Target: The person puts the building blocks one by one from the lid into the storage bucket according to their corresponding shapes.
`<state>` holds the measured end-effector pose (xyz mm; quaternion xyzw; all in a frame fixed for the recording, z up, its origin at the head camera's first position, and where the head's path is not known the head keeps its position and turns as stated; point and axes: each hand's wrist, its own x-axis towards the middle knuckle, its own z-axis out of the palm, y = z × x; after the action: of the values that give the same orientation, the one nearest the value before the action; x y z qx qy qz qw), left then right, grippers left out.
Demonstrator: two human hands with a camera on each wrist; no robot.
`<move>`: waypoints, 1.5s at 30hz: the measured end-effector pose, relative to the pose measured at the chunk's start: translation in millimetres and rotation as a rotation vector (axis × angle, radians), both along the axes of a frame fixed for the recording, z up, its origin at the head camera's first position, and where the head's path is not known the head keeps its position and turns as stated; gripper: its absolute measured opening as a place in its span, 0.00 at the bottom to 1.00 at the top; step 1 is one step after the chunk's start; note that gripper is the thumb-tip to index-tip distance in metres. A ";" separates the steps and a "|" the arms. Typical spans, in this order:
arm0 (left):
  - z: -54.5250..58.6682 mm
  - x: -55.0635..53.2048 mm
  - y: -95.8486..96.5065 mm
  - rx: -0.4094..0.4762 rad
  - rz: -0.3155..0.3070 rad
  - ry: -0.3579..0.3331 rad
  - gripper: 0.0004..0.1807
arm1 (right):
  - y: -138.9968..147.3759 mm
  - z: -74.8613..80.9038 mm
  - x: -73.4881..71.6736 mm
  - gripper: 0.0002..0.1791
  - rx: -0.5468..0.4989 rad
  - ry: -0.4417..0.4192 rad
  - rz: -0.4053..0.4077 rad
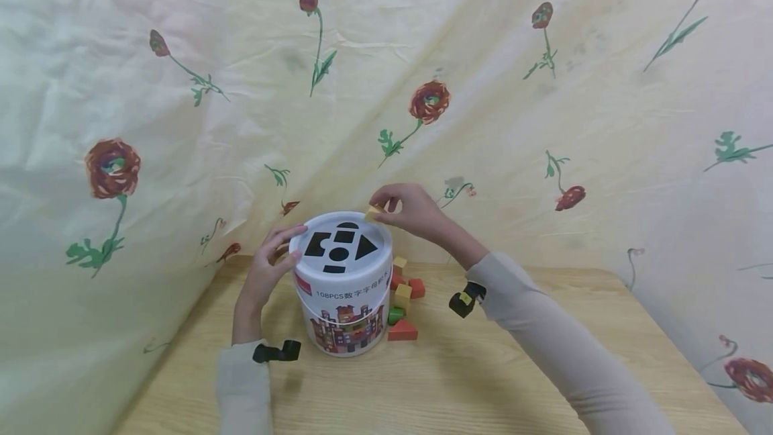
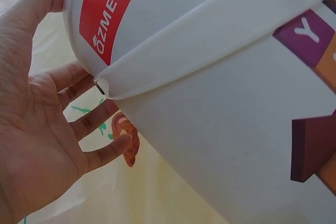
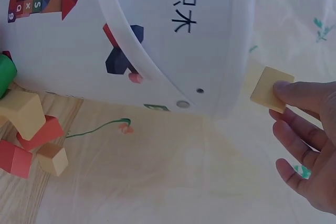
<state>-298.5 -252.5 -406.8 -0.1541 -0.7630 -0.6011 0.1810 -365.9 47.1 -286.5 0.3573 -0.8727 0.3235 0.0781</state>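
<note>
A white toy-block bucket (image 1: 344, 317) with printed castle pictures stands upright, its white lid (image 1: 362, 265) cut with several shaped holes. My left hand (image 1: 272, 262) rests against the left edge of the lid, fingers spread and thumb at the rim. In the left wrist view, some fingers of that hand (image 2: 39, 114) reach behind the bucket near the handle (image 2: 173, 45). Between thumb and fingers, my right hand (image 1: 413, 212) pinches a pale yellow wooden block (image 3: 269, 89) with a flat squarish face. This block is right by the lid's far right rim, outside the holes.
Loose blocks lie close along the bucket's right side: a red triangle (image 1: 402, 331), a green block (image 1: 395, 315), a yellow block (image 1: 402, 295) and a red one (image 1: 417, 287). Beneath is a wooden table (image 1: 471, 368). A flower-printed curtain (image 1: 362, 126) hangs behind and on both sides.
</note>
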 end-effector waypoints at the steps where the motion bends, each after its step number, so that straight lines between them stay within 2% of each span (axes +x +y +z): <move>1: 0.1 0.0 0.1 0.001 -0.002 0.001 0.26 | -3.3 -0.1 -0.5 0.14 0.010 0.000 -0.005; 11: 0.8 0.3 -0.2 -0.005 -0.001 0.012 0.26 | -31.6 0.7 -0.6 0.14 0.135 0.049 -0.053; 23: 1.1 1.5 0.5 -0.006 0.011 -0.002 0.26 | -51.4 -12.8 -7.1 0.14 0.144 0.120 -0.072; 35: 0.9 2.1 1.5 -0.008 0.006 -0.009 0.26 | -53.2 -21.8 -10.9 0.14 0.131 0.121 -0.113; 45: 1.1 2.3 1.6 0.003 0.006 -0.010 0.26 | -55.9 -26.4 -10.6 0.13 0.090 0.102 -0.102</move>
<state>-296.2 -250.8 -405.8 -0.1485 -0.7636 -0.6022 0.1792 -376.5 -8.7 -312.9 0.3315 -0.8982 0.2611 0.1228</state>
